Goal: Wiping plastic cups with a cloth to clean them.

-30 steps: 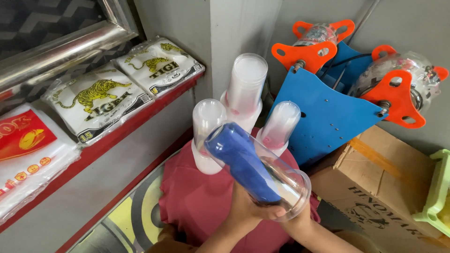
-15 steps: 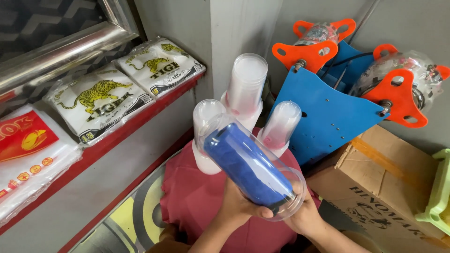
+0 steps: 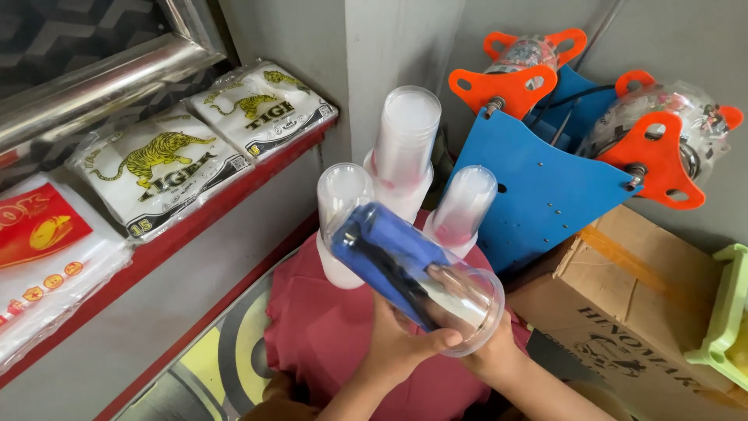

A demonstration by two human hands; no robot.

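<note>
Nearest the camera, the left hand (image 3: 401, 343) wrapped its fingers (image 3: 436, 340) around the underside of a clear plastic cup stack (image 3: 417, 274) with a blue sleeve rolled inside, clenched on it near the open rim. The right hand (image 3: 492, 352) sat mostly hidden behind that rim; it seemed to brace the stack from the far side, though its fingers could not be made out. Compared with half a second before, the stack had tipped a little lower and its rim had swung closer to the wrists, while the closed end kept pointing up and left. It looked like a small turning of the stack in both hands.

Under the stack lay a dark red cloth (image 3: 327, 335), and beyond its closed end stood three upright columns of translucent cups (image 3: 405, 148), unmoved. To the right rested a brown cardboard box (image 3: 623, 304), with a pale green plastic tray (image 3: 728, 312) beside it. Behind stood a blue metal frame with orange brackets (image 3: 538, 187). On the left, a red shelf (image 3: 195, 234) carried flat white packets printed with a yellow tiger (image 3: 156, 168).
</note>
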